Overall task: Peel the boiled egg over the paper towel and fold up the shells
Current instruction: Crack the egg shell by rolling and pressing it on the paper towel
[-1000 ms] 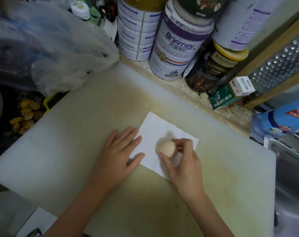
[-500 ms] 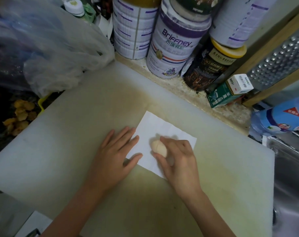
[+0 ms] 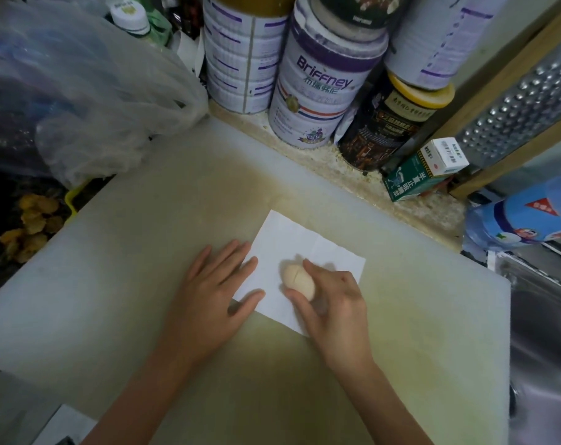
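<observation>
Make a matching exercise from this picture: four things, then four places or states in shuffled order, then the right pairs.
1. boiled egg
2. paper towel
3. left hand
4. Briffney tin

a. spread flat on the cutting board
b. stands behind the cutting board
c. held in the right hand's grip
d. fingers straight, resting on the paper towel's edge

Pairs: 1-c, 2-a, 3-d, 4-b

Dim, flat indoor light, greenish cast. The paper towel point(image 3: 292, 239) is brightest; soft shadows hug the left hand point(image 3: 208, 293) and right hand point(image 3: 333, 303). The egg point(image 3: 298, 281) and centre are sharp. Edges bend: cans point(image 3: 324, 78) lean inward. The plastic bag point(image 3: 80, 91) and corners are blurry. Dull sheen on the sink point(image 3: 548, 348).
</observation>
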The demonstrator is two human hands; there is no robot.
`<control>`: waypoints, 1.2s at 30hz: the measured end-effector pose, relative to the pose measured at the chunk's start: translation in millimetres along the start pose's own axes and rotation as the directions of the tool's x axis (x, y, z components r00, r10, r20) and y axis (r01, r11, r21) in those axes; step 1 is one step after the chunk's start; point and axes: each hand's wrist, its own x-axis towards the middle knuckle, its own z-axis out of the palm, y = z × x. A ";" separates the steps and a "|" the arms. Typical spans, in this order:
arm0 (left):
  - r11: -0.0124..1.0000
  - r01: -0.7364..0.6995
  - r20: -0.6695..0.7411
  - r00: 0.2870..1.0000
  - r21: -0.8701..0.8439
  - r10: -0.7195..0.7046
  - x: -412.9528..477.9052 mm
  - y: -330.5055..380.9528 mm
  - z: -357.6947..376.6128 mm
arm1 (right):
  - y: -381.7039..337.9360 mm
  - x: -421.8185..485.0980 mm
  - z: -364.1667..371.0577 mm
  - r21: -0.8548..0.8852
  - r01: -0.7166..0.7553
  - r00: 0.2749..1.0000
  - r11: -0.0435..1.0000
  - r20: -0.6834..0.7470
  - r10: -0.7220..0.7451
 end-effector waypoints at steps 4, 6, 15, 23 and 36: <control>1.000 0.009 0.007 1.000 -0.013 -0.009 0.7 -1.0 0.8 | 1.8 2.3 -2.1 -0.067 0.014 0.997 0.998 0.075 -0.009; 1.000 0.010 0.003 1.000 -0.013 -0.010 -0.1 -1.1 0.9 | 0.5 0.6 -3.5 -0.108 0.034 0.995 0.994 0.101 -0.023; 1.000 -0.010 -0.020 1.000 -0.001 0.010 0.3 -2.9 3.9 | -12.2 21.2 -16.6 -0.237 0.219 0.943 0.947 0.302 -0.142; 1.000 -0.006 -0.012 1.000 0.003 0.006 -0.2 -2.3 3.6 | -13.4 23.3 -2.4 -0.137 0.145 0.971 0.980 0.210 -0.114; 1.000 -0.003 -0.040 0.999 -0.009 0.003 0.3 -4.4 5.4 | -15.6 34.3 -16.6 0.405 -0.128 0.992 0.906 0.039 0.123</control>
